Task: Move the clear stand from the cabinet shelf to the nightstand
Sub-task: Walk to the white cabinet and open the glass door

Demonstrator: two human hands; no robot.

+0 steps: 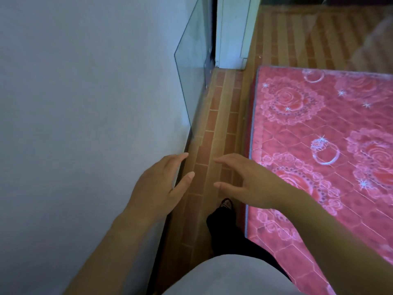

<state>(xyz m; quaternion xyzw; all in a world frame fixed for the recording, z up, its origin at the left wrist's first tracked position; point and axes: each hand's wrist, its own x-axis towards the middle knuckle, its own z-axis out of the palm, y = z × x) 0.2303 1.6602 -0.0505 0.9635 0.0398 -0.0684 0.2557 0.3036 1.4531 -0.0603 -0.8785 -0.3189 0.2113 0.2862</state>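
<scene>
Both the left hand (161,184) and the right hand (244,184) are open and hold nothing, and the left one is nearer to the tall clear glass stand (191,67), which stands upright farther ahead against the pale blue wall (85,103), left of the pink flowered mattress (329,135).

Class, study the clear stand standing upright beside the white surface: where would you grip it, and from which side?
Probably by the clear stand's near upright edge, coming from below in this view, where the open left hand and right hand already are. Its thin, smooth, upright panels suit a pinch across the edge, one hand on each face.
</scene>
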